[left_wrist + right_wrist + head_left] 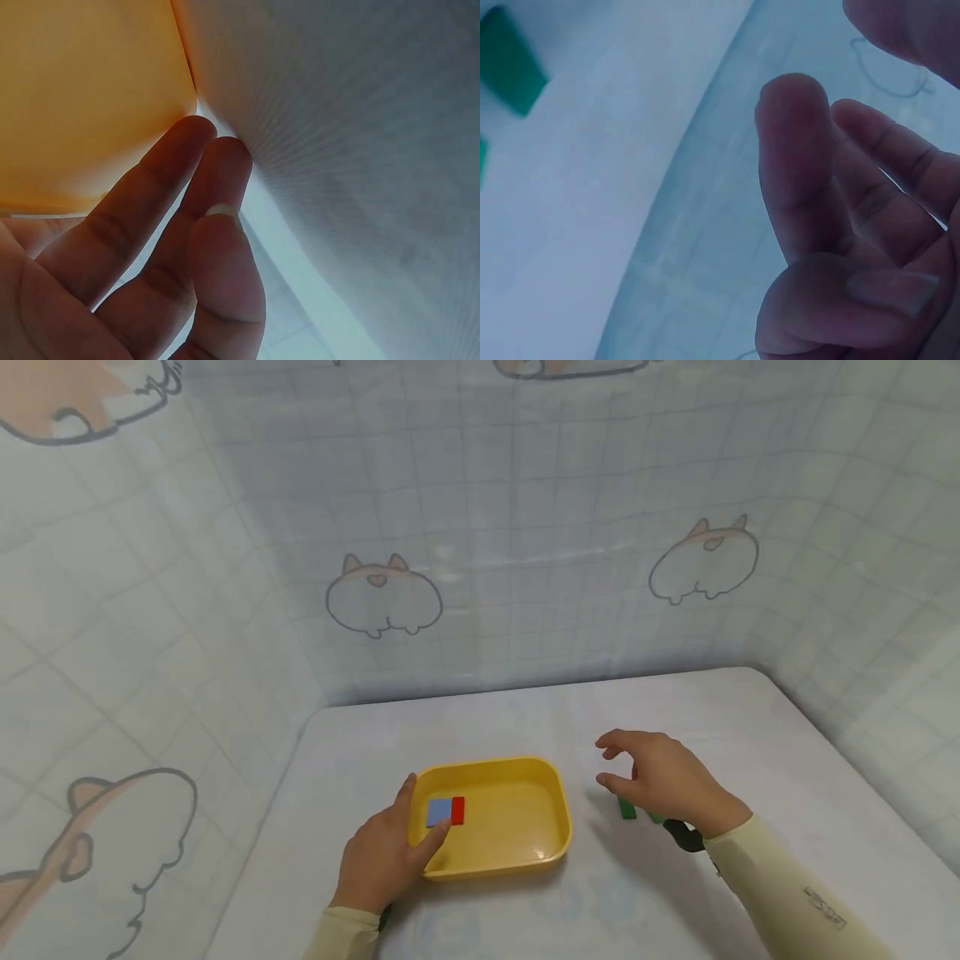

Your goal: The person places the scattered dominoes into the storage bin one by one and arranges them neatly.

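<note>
A shallow yellow tray [510, 814] rests on the white table. Inside it, toward the left, a light blue square piece [439, 812] and a narrow red piece [458, 810] lie side by side. My left hand [382, 856] grips the tray's left end, thumb over the rim and fingers along the outside. The left wrist view shows those fingers [169, 180] against the tray's yellow wall [90, 97]. Off to the tray's right, my right hand [667, 777] hovers with loosely bent, parted fingers and nothing between them. Green pieces [627, 809] lie under it, partly hidden.
The white table [300, 860] ends at a straight back edge. Pale gridded curtains [480, 568] with cartoon animal drawings rise behind it and along both sides. In the right wrist view, a green piece [510, 64] lies at the upper left, away from the fingers.
</note>
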Motion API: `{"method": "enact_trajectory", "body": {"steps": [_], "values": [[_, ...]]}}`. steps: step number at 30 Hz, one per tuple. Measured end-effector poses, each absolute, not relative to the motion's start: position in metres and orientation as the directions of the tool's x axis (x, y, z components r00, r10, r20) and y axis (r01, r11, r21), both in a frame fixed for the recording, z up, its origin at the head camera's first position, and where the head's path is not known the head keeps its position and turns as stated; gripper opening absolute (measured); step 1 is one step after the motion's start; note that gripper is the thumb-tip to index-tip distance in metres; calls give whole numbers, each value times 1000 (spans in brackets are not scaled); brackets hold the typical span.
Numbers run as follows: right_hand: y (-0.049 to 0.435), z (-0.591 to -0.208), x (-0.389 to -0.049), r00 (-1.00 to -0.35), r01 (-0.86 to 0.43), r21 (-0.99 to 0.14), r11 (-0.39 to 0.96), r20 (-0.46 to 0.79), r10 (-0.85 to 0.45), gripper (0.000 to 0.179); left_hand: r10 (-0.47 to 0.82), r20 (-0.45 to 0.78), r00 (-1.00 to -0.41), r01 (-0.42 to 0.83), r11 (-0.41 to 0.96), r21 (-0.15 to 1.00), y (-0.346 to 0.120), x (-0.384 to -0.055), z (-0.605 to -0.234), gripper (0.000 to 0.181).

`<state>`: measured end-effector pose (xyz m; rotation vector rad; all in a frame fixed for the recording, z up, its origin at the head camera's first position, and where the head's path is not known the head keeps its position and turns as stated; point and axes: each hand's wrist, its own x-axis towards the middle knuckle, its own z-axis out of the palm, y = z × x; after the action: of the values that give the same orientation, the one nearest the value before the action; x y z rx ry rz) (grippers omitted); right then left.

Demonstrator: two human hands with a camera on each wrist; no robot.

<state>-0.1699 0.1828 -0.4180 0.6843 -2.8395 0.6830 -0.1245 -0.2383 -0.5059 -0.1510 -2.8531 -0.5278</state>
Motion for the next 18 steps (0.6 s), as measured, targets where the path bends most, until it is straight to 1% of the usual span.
{"method": "enact_trajectory", "body": {"steps": [6,9,18], "values": [[198,-429,-167,-908,-417,-356,836,200,-367,46,65,241,-968,150,923,354,-236,-128,-503,98],[203,-436,-166,-914,-406,-361,840,184,-363,49,67,237,-969,149,925,350,-237,-129,-499,98],[207,-445,-167,-932,-362,-363,858,117,-344,66,72,229,-971,151,926,346,-246,-133,-497,96]]}}
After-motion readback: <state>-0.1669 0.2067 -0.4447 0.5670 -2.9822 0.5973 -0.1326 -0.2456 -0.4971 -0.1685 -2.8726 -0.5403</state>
